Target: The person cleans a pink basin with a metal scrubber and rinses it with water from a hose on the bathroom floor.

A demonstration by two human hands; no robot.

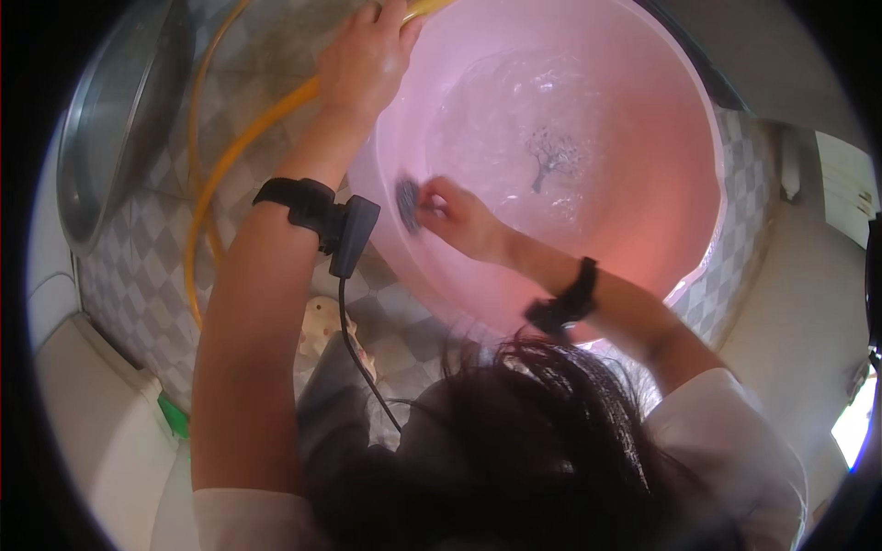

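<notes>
A large pink basin stands in front of me with some rippling water in it. Near its far left rim, my left hand is closed around a yellow hose, whose end reaches over the basin. My right hand is inside the basin with curled fingers. It holds a dark grey scouring pad against the left inner wall. A dark tree-shaped mark shows on the basin's bottom under the water.
The hose loops over a grey-and-white checkered floor on the left. A big metal bowl leans at the far left. My foot in a pale clog is beside the basin. A black cable hangs from my left wrist strap.
</notes>
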